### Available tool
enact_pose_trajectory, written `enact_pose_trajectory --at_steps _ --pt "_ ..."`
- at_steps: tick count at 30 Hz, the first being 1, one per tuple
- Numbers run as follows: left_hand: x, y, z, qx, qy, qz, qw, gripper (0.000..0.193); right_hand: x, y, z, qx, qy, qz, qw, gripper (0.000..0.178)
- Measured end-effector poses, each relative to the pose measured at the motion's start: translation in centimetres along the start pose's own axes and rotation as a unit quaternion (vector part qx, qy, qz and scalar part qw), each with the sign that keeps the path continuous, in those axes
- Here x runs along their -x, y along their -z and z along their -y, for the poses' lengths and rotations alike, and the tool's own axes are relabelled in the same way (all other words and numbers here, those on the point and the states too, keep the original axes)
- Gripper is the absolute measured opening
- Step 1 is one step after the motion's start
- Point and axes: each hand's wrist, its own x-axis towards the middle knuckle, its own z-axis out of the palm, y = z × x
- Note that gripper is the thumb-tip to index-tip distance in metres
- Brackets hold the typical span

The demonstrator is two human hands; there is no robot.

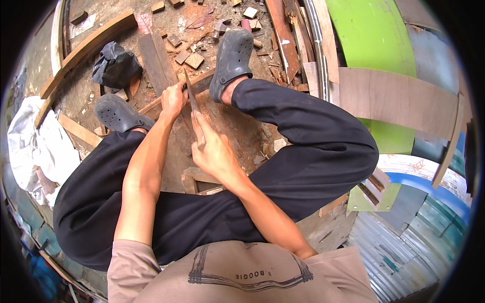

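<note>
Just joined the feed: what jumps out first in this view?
Dead centre, the left hand and right hand grip a long thin blade over a wooden strip pinned under the dark clog. Wood offcuts litter the ground above; a bright green panel curves at upper right.

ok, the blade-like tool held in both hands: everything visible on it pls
The tool is a long, narrow, flat strip, dark brown-grey like worn metal, tapering to a point at the far end. It stands steeply tilted over a wooden plank on the ground. The left hand grips its upper part; the right hand covers the lower end, so any handle is hidden. Its edge condition cannot be told.
</note>
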Motion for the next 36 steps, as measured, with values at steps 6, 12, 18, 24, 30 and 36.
enact_pose_trajectory --at_steps 6,12,18,24,30,36 --pt "-0.3 0.7 -0.4 0.005 0.015 -0.003 1.0 0.032 -1.2 0.9 1.4 -0.004 -0.014 0.013 1.0 0.07" --pt "-0.3 0.1 0.0 0.036 0.047 0.005 0.998 0.032 0.2 3.4 3.6 0.03 -0.005 0.053 0.998 0.071" --pt "-0.2 0.6 -0.1 0.028 0.049 0.008 0.998 0.031 -1.9 1.3 3.9 0.081 -0.049 0.056 0.994 0.072" --pt "0.8 0.7 -0.4 0.049 0.053 -0.014 0.997 0.029 3.8 3.0 4.6 0.044 -0.031 0.063 0.997 0.07" --pt "1.1 0.4 -0.8 0.045 0.035 -0.03 0.998 0.027 -2.6 0.2 2.4 0.067 -0.015 0.026 0.997 0.067" --pt "1.9 0.2 -0.1 0.028 0.035 0.005 0.999 0.03 0.5 3.0 2.0 0.057 0.044 0.027 0.997 0.069"
